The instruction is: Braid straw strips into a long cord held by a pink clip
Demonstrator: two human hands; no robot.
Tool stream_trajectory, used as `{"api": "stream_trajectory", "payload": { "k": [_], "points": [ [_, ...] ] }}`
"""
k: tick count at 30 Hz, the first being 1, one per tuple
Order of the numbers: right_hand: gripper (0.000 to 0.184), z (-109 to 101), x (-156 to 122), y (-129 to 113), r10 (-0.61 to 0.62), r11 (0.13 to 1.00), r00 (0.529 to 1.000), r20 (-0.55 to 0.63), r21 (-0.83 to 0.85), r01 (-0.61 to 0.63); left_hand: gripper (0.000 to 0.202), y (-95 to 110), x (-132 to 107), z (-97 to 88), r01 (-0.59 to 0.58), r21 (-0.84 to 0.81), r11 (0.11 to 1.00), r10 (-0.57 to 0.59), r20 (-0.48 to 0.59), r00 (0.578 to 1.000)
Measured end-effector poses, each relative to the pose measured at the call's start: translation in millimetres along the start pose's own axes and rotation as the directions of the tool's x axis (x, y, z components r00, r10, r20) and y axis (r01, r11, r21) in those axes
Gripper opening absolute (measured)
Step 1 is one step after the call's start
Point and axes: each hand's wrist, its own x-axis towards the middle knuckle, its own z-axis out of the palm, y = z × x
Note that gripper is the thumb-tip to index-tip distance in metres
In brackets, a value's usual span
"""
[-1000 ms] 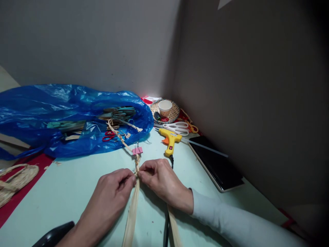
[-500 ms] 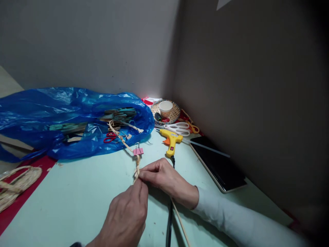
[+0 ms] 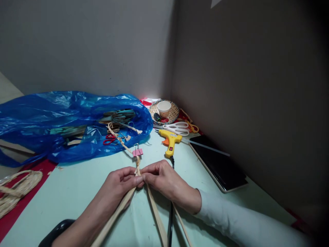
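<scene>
A pale straw-coloured braid point(image 3: 138, 164) runs from the blue bag toward me, pinched by a pink binder clip point(image 3: 137, 152). Just below the clip, my left hand point(image 3: 122, 181) closes thumb and fingers on the braid's near end from the left. My right hand point(image 3: 166, 180) pinches the same spot from the right, its fingertips touching the left thumb. Loose flat strands fan out toward me: one strand point(image 3: 114, 216) under my left hand, a middle strand point(image 3: 156, 214), and a thinner strand point(image 3: 182, 224) below my right wrist. The exact crossing lies hidden behind my fingertips.
A blue plastic bag point(image 3: 77, 103) with dried strips spreads at the back left. Behind my hands lie a yellow glue gun point(image 3: 172, 140), white-handled scissors point(image 3: 177, 128) and a woven basket point(image 3: 173, 113) holding a cup. A black tablet point(image 3: 218, 164) is right; coiled braid point(image 3: 23, 188) left.
My left hand has turned and moved left, from a fist over the strands to a pinch beside the braid. The left and middle strands now show below. My right hand has barely moved.
</scene>
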Motion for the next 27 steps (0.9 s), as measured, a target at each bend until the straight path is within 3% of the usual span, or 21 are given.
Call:
{"api": "stream_trajectory", "payload": {
  "k": [4, 8, 11, 13, 15, 17, 19, 23, 25, 27],
  "points": [
    [0.024, -4.0, -1.3, -1.8, -0.055, 0.989, 0.998, 0.034, -0.139, 0.059, 0.037, -6.5, 3.2, -6.7, 0.017, -0.011, 1.0, -0.017, 0.022, 1.0],
    [0.026, -6.0, -2.8, -1.3, -0.094, 0.967, 0.994, 0.047, -0.232, 0.103, 0.04, -7.4, 0.4, -9.2, -0.038, -0.016, 0.999, 0.039, 0.006, 0.999],
    [0.028, -6.1, -2.1, 0.3, -0.09, 0.961, 0.995, 0.048, -0.258, 0.099, 0.039, -7.2, -4.3, -4.6, -0.077, -0.005, 0.997, 0.077, -0.056, 0.995],
    [0.027, -5.8, -1.2, 0.5, -0.08, 0.962, 0.996, 0.044, -0.26, 0.089, 0.037, -7.2, -9.3, 0.4, -0.124, 0.056, 0.991, 0.131, -0.128, 0.983],
    [0.027, -5.2, -0.7, -0.1, -0.063, 0.959, 0.997, 0.033, -0.275, 0.07, 0.03, -7.5, -15.6, 5.7, -0.183, 0.232, 0.955, 0.229, -0.193, 0.954],
    [0.026, -4.3, -0.8, -0.9, -0.043, 0.955, 0.999, 0.016, -0.294, 0.045, 0.018, -8.2, -21.9, 10.2, -0.236, 0.491, 0.838, 0.379, -0.214, 0.9],
    [0.025, -3.2, -1.3, -1.3, -0.03, 0.952, 1.0, 0.005, -0.306, 0.03, 0.009, -10.2, -26.6, 12.5, -0.292, 0.704, 0.648, 0.541, -0.155, 0.826],
    [0.025, -1.8, -2.0, -0.5, -0.011, 0.944, 1.0, -0.01, -0.329, 0.007, 0.014, -18.0, -28.8, 11.3, -0.375, 0.865, 0.334, 0.719, 0.023, 0.694],
    [0.025, -1.5, -1.8, -0.1, 0.001, 0.942, 1.0, -0.019, -0.336, -0.007, 0.016, -22.2, -28.2, 9.9, -0.351, 0.901, 0.254, 0.739, 0.053, 0.671],
    [0.025, -1.3, -1.7, 0.1, -0.001, 0.94, 1.0, -0.026, -0.341, -0.008, 0.019, -24.3, -27.9, 9.1, -0.335, 0.912, 0.238, 0.726, 0.062, 0.685]
  ]
}}
